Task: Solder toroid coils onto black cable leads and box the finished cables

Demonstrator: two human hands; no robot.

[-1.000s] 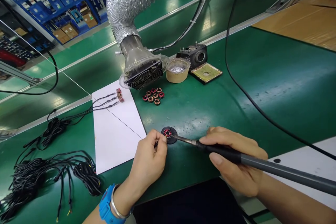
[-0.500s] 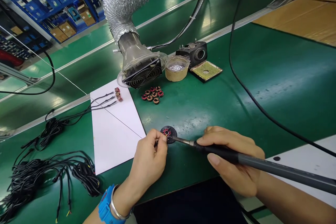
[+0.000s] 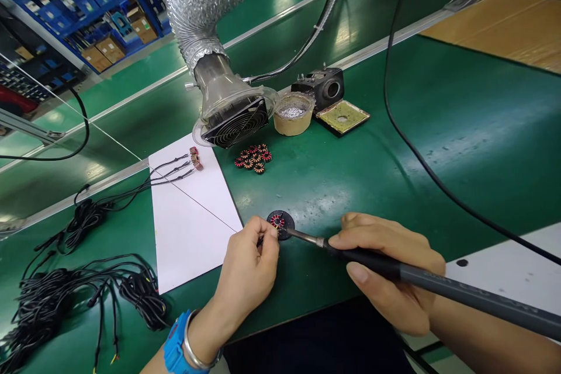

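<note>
My right hand [image 3: 390, 272] grips a dark soldering iron [image 3: 438, 289], whose metal tip touches a small red-and-copper coil [image 3: 277, 221] seated on a round black holder [image 3: 287, 219] on the green bench. My left hand [image 3: 249, 269] is closed in a pinch just left of the holder, holding something thin that I cannot make out, perhaps a wire end. A blue watch and a metal bangle sit on my left wrist.
Behind stand a fume extractor fan [image 3: 232, 120] on a foil hose, a tin of solder dross [image 3: 293, 112], an iron stand with sponge [image 3: 337, 105] and a pile of several coils [image 3: 253, 158]. A white sheet [image 3: 188, 216] carries wired coils [image 3: 195, 159]. Black cable bundles [image 3: 65, 298] lie left.
Almost nothing differs. Both hands hold their places at the coil; the view has shifted slightly.
</note>
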